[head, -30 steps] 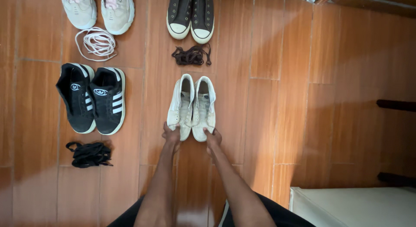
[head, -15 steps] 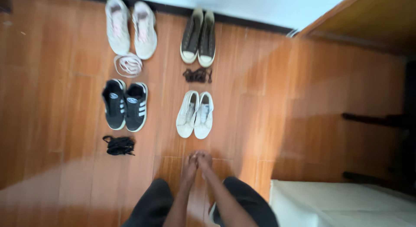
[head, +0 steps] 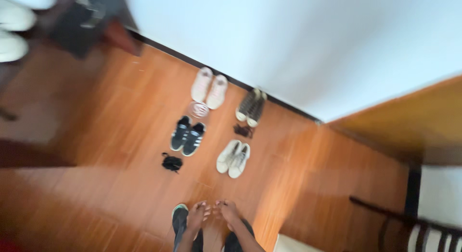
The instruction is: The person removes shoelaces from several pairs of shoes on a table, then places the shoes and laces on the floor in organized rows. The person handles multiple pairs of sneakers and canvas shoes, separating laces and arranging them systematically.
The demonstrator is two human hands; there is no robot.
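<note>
Left hand [head: 196, 216] and right hand [head: 226, 211], fingers loosely spread, touch fingertips at 6 o'clock, holding nothing; white sneakers [head: 233, 158] lie apart at 12.

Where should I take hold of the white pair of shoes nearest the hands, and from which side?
Probably by the heel collars. The white pair lies side by side with its near ends toward the person, so the left hand and right hand could come straight forward from the near side, one per shoe. The frame is blurred, so which end is the heel cannot be confirmed.

You stand on a glossy, wood-look floor [head: 120, 136]; the white shoes [head: 233, 158] look like matt cloth, the wall [head: 288, 40] smooth and matt.
</note>
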